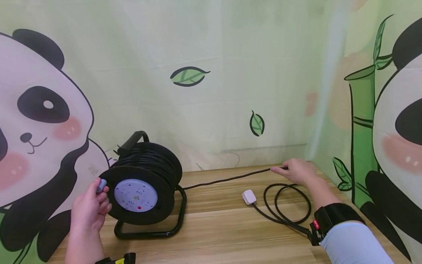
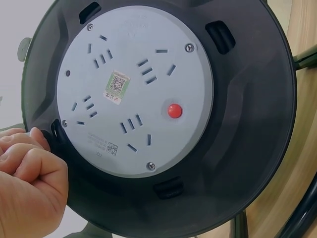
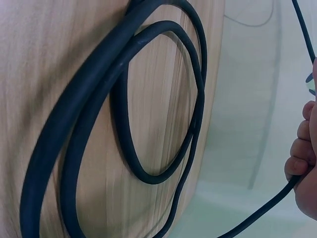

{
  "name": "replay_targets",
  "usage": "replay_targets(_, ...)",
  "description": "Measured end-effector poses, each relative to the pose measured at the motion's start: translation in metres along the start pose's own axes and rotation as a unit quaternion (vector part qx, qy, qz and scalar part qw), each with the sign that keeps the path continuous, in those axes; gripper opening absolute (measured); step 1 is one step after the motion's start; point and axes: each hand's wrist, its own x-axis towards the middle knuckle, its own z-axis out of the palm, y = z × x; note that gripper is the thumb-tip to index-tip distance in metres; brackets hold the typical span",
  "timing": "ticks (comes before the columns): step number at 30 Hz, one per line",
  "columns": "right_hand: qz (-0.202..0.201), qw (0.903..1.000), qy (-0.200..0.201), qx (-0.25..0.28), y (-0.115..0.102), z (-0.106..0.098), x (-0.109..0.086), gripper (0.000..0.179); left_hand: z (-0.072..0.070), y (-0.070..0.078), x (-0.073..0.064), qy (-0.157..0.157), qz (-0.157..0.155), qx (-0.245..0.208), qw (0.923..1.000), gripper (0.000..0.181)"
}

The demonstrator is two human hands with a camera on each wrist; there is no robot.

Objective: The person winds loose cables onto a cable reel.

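A black cable reel [image 1: 165,200] stands on the table at the left, with a round pale-blue socket panel [image 1: 136,195] on its face. At the reel's left rim my left hand [image 1: 92,207] grips a blue-grey crank knob [image 1: 101,185]; in the left wrist view, curled fingers [image 2: 39,168] partly hide it. Black cable [image 1: 227,179] stretches from the reel to my right hand [image 1: 299,171], whose fingers curl round it. Beyond that hand the cable lies in loose loops [image 3: 120,109], ending in a white plug [image 1: 249,197].
The reel rests on a black tubular stand [image 1: 148,234] and has a carrying handle [image 1: 133,141] on top. Behind the wooden table [image 1: 214,234] hangs a green curtain [image 1: 214,91] printed with pandas and leaves. A red button [image 2: 175,111] sits on the socket panel.
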Motion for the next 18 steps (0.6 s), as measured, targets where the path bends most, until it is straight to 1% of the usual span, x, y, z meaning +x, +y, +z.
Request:
replay_targets(7, -0.020, 0.9997, -0.002, 0.011, -0.010, -0.001, -0.001, 0.059, 0.006, 0.002, -0.002, 0.015, 0.019, 0.021, 0.9995, 0.042)
replay_targets(13, -0.026, 0.9996, -0.005, 0.011, -0.016, 0.001, -0.001, 0.062, 0.014, 0.005, -0.005, 0.023, 0.022, 0.039, 0.9987, 0.048)
replay_targets(16, -0.037, 0.9993, -0.007, 0.008, -0.018, 0.003, 0.000, 0.062, 0.022, 0.004, -0.008, 0.051, 0.027, 0.055, 0.9968, 0.049)
replay_targets(18, -0.044, 0.9990, -0.010, 0.005, -0.020, 0.005, 0.000, 0.061, 0.029, 0.001, -0.009, 0.076, 0.039, 0.062, 0.9944, 0.046)
